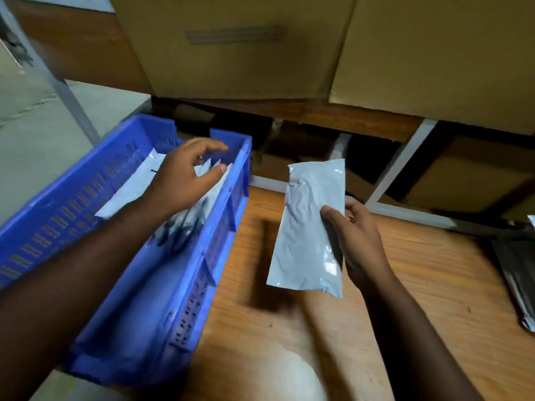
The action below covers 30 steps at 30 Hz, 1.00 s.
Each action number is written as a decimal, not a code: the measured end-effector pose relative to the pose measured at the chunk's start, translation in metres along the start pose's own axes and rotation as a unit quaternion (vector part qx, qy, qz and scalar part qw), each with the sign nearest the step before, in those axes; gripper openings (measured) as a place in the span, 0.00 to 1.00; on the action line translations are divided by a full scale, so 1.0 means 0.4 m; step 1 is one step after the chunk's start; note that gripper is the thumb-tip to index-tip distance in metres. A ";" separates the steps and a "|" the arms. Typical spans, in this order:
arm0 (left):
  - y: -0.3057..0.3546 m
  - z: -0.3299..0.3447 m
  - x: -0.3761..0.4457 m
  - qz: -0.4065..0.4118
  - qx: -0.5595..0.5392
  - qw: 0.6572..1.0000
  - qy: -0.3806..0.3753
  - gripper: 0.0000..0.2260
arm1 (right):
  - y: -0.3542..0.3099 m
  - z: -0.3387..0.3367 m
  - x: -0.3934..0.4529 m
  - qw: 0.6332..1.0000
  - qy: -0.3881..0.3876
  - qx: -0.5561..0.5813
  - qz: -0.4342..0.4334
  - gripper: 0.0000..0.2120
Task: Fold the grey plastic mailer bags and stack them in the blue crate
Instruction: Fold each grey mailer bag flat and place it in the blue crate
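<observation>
Two hands share the work. The right hand [357, 241] pinches a folded grey mailer bag [309, 227] by its edge, thumb on top, holding it upright above the wooden table [419, 285], likely ready to pass toward nine o'clock. The left hand [185, 178], fingers loose and holding nothing, hovers over stacked mailers [185, 215] inside the blue crate [202, 270], probably to steady them.
</observation>
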<state>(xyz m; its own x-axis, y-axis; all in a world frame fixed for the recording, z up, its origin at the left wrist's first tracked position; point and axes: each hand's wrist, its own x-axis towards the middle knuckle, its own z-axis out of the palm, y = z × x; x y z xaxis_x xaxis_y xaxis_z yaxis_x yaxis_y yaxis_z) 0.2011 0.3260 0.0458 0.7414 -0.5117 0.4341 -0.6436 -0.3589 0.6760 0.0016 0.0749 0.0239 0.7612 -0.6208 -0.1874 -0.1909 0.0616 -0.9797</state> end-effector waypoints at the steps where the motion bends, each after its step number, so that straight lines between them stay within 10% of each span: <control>1: -0.061 -0.028 -0.004 -0.031 0.015 0.999 -0.025 0.22 | -0.014 0.046 -0.005 1.000 0.004 0.004 -0.004 0.10; 8: -0.326 -0.014 -0.046 -0.020 0.215 0.914 -0.342 0.53 | -0.036 0.252 -0.077 1.000 0.020 0.014 0.011 0.12; 30: -0.358 0.111 -0.069 0.177 0.302 0.910 -0.221 0.37 | -0.089 0.401 -0.183 0.993 0.118 -0.025 -0.009 0.17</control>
<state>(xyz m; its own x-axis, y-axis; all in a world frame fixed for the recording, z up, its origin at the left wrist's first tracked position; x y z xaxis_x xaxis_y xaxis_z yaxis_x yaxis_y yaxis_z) 0.2642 0.3569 -0.0893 0.4036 -0.8950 0.1901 -0.9137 -0.4051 0.0323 0.0520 0.2436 0.0609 0.5990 -0.7882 -0.1413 -0.2136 0.0128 -0.9768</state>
